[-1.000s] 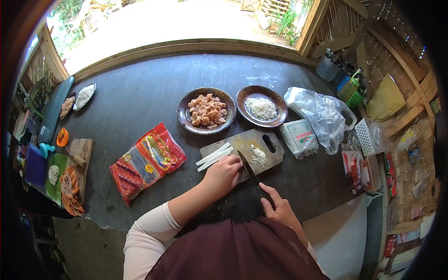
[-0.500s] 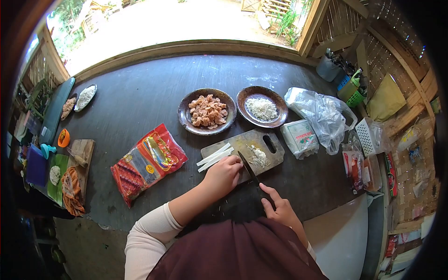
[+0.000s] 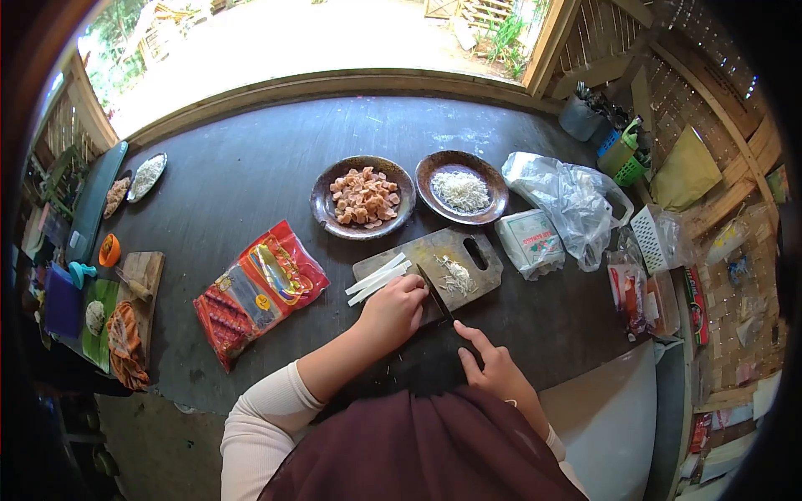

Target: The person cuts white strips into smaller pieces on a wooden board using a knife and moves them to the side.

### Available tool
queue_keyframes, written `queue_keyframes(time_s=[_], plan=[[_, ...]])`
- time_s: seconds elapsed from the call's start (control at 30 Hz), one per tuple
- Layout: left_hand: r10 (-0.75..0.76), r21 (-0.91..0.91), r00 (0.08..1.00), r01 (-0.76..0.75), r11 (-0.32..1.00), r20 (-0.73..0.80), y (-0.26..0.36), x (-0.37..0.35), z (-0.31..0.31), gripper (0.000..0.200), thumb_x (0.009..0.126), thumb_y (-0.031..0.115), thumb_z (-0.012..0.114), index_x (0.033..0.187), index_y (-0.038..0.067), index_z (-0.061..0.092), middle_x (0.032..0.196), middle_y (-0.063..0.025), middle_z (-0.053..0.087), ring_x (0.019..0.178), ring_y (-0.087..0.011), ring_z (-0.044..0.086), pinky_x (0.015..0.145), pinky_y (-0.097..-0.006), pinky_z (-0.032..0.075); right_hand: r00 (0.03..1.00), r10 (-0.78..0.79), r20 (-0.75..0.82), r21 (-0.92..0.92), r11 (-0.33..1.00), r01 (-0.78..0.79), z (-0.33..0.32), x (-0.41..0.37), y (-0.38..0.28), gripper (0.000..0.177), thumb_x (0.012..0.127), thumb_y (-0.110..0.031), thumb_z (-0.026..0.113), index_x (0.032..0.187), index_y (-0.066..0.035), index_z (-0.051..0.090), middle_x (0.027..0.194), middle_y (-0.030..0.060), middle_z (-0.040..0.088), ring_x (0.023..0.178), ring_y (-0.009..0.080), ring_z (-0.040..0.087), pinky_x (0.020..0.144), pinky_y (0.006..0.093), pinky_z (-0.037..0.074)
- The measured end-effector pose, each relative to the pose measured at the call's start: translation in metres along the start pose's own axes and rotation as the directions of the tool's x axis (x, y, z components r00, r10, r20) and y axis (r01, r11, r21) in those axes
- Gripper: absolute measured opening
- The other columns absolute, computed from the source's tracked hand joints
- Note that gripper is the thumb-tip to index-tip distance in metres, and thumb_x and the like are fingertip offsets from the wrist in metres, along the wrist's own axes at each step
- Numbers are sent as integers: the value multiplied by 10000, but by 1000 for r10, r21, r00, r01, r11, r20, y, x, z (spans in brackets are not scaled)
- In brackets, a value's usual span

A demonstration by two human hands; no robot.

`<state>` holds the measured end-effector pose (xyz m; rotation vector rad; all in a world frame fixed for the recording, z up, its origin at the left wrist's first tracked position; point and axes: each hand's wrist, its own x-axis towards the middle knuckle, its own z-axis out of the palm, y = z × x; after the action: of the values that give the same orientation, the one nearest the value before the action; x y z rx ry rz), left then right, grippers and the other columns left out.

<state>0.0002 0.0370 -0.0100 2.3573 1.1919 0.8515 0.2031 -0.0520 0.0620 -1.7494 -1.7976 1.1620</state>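
Observation:
My left hand (image 3: 393, 311) is closed, its fingers curled down on the wooden cutting board (image 3: 395, 251) over the near ends of long white strips (image 3: 378, 280). Just right of those fingertips, the dark blade of a knife (image 3: 436, 296) slants across the board. Its handle is gripped in my right hand (image 3: 499, 374), near the table's front edge, with the forefinger stretched along it. Beyond the blade lies a small heap of fine white shreds (image 3: 456, 276). What the left fingers press on is partly hidden.
Behind the board stand a brown plate of sliced sausage pieces (image 3: 365, 197) and a plate of white shreds (image 3: 460, 192). A red sausage packet (image 3: 261, 290) lies left. On the right are a white paper-like pack (image 3: 530, 243) and a plastic bag (image 3: 572, 204).
The whole view has shifted slightly, so things sit a little further left and up. Both hands and the knife keep nearly the same place over the board.

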Motion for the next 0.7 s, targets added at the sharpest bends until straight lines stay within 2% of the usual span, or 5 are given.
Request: queue_keyframes(time_s=[0.1,0.17,0.3,0.47,0.7], plan=[[-18,-2,1000,18,1000,9,0,0,-1,229,786,41,622,1008,3,663,1070,-105,618,988,-304,605,855,-386,508,999,-52,-9,0,999,52,4,-2,10,441,919,-105,577,1354,-117,502,866,283,638,760,437,646,624,409,505],[0,12,1000,0,1000,6,-1,0,-1,222,793,45,619,1006,5,663,1067,-103,618,981,-305,608,851,-384,509,976,-203,-73,82,974,209,4,-12,27,448,922,-108,575,1362,-124,494,842,278,635,729,429,646,611,406,497],[0,15,1000,0,1000,11,-2,0,2,225,795,46,621,1013,8,664,1071,-102,618,977,-305,609,848,-379,513,978,-198,-60,60,978,201,0,-22,43,452,925,-108,573,1369,-135,493,834,262,647,699,386,674,622,384,501],[-9,56,1000,7,998,27,0,-1,0,259,800,50,619,1052,11,668,1081,-99,618,994,-295,607,858,-370,513,998,-25,-55,23,999,27,4,-13,19,433,939,-162,575,1367,-147,512,825,240,661,686,282,692,665,340,512],[7,66,999,-9,998,32,-1,-1,1,279,795,49,624,1068,11,668,1088,-98,616,1004,-288,606,872,-371,513,977,-132,-170,79,986,147,9,-12,20,451,929,-183,589,1374,-161,515,827,246,660,695,290,697,666,348,514]])
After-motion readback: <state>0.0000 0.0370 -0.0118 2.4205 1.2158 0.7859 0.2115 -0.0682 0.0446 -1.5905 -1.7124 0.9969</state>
